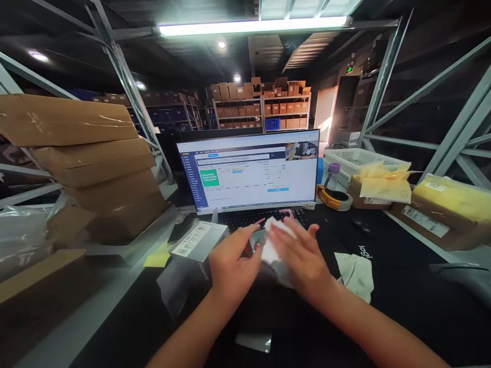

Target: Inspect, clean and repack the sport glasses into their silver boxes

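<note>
My left hand (232, 263) is closed, thumb and fingers pinching the edge of a small flat item with a greenish sheen (258, 236). Most of that item is hidden, so its kind cannot be made out. My right hand (303, 255) presses a white tissue (271, 250) against it, the fingers blurred by motion. A grey box with a white label (201, 240) lies just left of my left hand. Close to my right wrist is a crumpled pale cloth (356, 276) on the black desk mat. Beyond both hands sits a black keyboard (245, 220).
A monitor (249, 179) stands behind the keyboard. Stacked cartons (107, 158) rise on the left. On the right are a tape roll (335, 198), a white basket (360, 158), parcels (441, 214) and a mouse (362, 226). A clear plastic bag (253, 341) lies in front.
</note>
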Demonstrator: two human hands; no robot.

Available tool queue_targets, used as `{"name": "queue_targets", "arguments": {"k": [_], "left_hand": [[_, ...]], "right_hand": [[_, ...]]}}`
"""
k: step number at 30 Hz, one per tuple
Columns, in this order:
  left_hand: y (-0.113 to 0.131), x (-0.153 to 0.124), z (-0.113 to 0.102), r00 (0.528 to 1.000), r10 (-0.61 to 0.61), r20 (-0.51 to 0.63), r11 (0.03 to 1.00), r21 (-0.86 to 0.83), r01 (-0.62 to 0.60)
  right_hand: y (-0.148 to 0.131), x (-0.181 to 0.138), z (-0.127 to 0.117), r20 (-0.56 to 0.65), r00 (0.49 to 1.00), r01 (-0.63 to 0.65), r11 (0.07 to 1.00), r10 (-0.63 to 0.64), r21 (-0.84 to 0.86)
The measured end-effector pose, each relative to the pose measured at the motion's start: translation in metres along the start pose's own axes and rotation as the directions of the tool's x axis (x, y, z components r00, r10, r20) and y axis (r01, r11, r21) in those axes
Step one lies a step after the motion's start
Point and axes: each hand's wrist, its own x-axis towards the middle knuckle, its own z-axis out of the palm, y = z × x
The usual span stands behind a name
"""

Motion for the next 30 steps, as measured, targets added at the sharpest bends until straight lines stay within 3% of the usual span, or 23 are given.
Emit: {"name": "queue_targets", "arguments": {"k": [3,8,10,15,18,20,21,22,24,25,27,30], "left_hand": [[-0.001,-0.001,0.003,0.998,-0.059,-0.013,0.998,0.023,0.059],[-0.004,-0.003,0.004,0.996,-0.084,0.000,0.994,-0.065,0.084],[-0.005,-0.003,0.004,0.996,-0.091,-0.019,0.993,-0.078,0.089],[-0.004,0.001,0.008,0.984,-0.169,-0.057,0.985,-0.030,0.168],[-0.002,0.003,0.006,0.981,-0.181,-0.074,0.983,-0.057,0.177],[-0.001,0.004,0.003,0.980,-0.182,-0.078,0.982,-0.072,0.177],[0.000,0.004,0.002,0.979,-0.185,-0.081,0.981,-0.075,0.179],[0.000,0.004,0.001,0.978,-0.187,-0.087,0.981,-0.077,0.181],[0.002,0.004,0.000,0.976,-0.189,-0.107,0.980,-0.080,0.181],[0.002,0.005,0.000,0.975,-0.189,-0.115,0.980,-0.081,0.181],[0.004,0.006,-0.001,0.974,-0.188,-0.130,0.980,-0.086,0.178],[0.004,0.007,-0.004,0.970,-0.190,-0.152,0.979,-0.099,0.176]], "right_hand": [[0.011,0.001,0.001,-0.055,0.992,-0.117,0.993,0.115,-0.029],[-0.012,-0.004,0.002,0.073,0.991,0.113,0.993,-0.111,-0.023],[-0.013,-0.004,0.001,0.091,0.986,0.142,0.990,-0.141,-0.008],[0.031,0.000,0.001,-0.039,0.995,-0.085,0.994,0.087,0.064],[0.061,0.001,-0.003,-0.093,0.943,-0.289,0.926,0.319,0.243],[0.072,0.002,-0.007,-0.039,0.843,-0.480,0.782,0.537,0.398],[0.074,0.002,-0.009,0.012,0.763,-0.570,0.663,0.647,0.486],[0.075,0.002,-0.009,0.070,0.671,-0.629,0.516,0.738,0.582],[0.071,0.004,-0.006,0.206,0.519,-0.622,0.202,0.830,0.757],[0.067,0.005,-0.003,0.280,0.478,-0.579,0.059,0.833,0.813],[0.059,0.006,0.002,0.424,0.442,-0.508,-0.169,0.791,0.845],[0.049,0.008,0.006,0.552,0.395,-0.475,-0.352,0.734,0.807]]}}
